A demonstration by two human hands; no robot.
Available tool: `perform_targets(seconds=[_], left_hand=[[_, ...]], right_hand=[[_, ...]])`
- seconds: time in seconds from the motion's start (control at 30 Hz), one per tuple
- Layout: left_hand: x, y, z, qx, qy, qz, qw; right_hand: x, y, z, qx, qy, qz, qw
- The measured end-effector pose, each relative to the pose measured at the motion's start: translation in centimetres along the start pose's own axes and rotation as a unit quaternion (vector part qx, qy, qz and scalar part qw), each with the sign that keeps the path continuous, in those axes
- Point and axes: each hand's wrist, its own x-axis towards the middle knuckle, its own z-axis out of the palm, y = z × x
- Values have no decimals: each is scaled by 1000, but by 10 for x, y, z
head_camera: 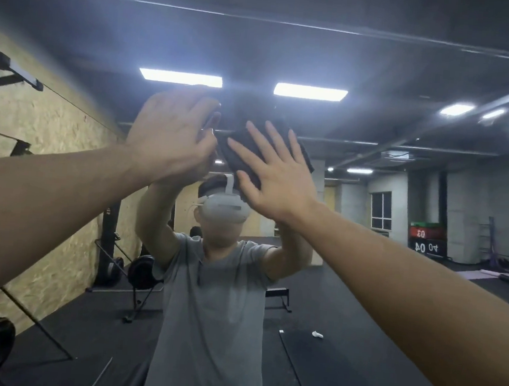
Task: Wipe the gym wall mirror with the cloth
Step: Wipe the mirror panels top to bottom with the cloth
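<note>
Dark folded cloth (252,149) pressed on mirror (381,65), perhaps microfibre

The cloth (252,149) is black. Reflected in the mirror (381,65) are a grey T-shirt (215,306), pale grey headset (225,210), speckled tan wall panels (53,120) and black floor (329,307).

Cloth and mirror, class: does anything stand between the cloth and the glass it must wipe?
Nothing visible does. The right hand presses the dark cloth flat against the mirror with straight fingers, and the left hand lies open beside it.
</note>
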Motion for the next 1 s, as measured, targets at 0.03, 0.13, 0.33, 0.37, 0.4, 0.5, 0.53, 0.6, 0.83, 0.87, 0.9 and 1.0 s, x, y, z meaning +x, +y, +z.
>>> perform_targets(seconds=[0.03, 0.13, 0.33, 0.37, 0.4, 0.5, 0.53, 0.6, 0.83, 0.87, 0.9, 1.0], left_hand=[[0, -4, -1, -5, -1, -5, 1000], [2, -14, -4, -20, -6, -12, 1000], [16, -35, -5, -8, -19, -13, 1000], [16, -39, -2, 5, -23, -17, 1000], [16, -43, 2, 21, -28, -22, 999], [16, -57, 1, 49, -39, -45, 997], [17, -62, 0, 56, -39, -51, 996], [16, -74, -2, 63, -32, -64, 995], [5, -98, -8, 64, -18, -31, 997], [6, -98, -9, 68, -23, -30, 997], [8, -100, -11, 75, -26, -27, 996], [12, -101, -16, 93, -22, -7, 995]], right_hand=[[10, 1, -4, -2, -9, 28, 1000], [41, 7, -15, 7, 12, 79, 997], [108, 31, -29, 39, 23, 213, 976], [119, 33, -31, 44, 29, 240, 969], [129, 33, -32, 48, 36, 270, 961], [151, 23, -31, 44, 60, 345, 936], [157, 19, -30, 45, 67, 357, 931], [168, 9, -30, 58, 71, 358, 929], [214, -69, -28, 34, 39, 202, 978], [217, -78, -27, 37, 39, 179, 982], [218, -82, -28, 42, 39, 163, 985], [213, -67, -35, 41, 23, 121, 992]])
